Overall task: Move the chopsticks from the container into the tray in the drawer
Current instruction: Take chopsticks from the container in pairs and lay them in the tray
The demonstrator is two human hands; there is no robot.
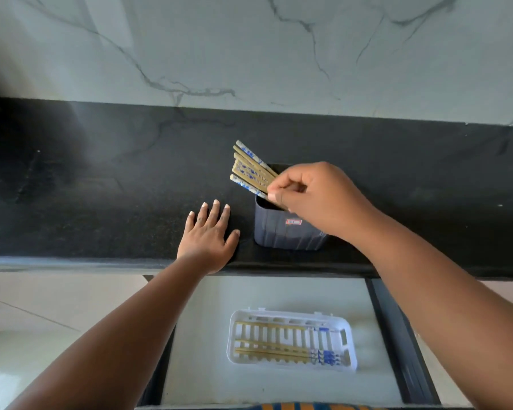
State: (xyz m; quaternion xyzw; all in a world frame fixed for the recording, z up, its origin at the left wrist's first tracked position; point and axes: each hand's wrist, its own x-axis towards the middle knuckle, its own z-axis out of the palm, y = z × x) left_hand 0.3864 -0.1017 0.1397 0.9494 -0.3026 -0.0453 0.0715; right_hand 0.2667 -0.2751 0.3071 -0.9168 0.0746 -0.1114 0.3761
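Note:
A dark blue-grey container (285, 232) stands on the black counter, with several wooden chopsticks (249, 170) with blue-and-white ends leaning out of it to the upper left. My right hand (317, 196) is over the container's mouth, its fingers pinched on one of these chopsticks near the rim. My left hand (209, 236) lies flat on the counter just left of the container, fingers spread, holding nothing. Below, in the open drawer, a white slotted tray (350, 341) holds several chopsticks (279, 349) lying lengthwise, blue ends to the right.
The black counter (101, 187) runs across the view, with a marble wall (249, 48) behind it. The open drawer (208, 335) has a pale floor and a dark right rail (397, 341). Light floor tiles show at the left.

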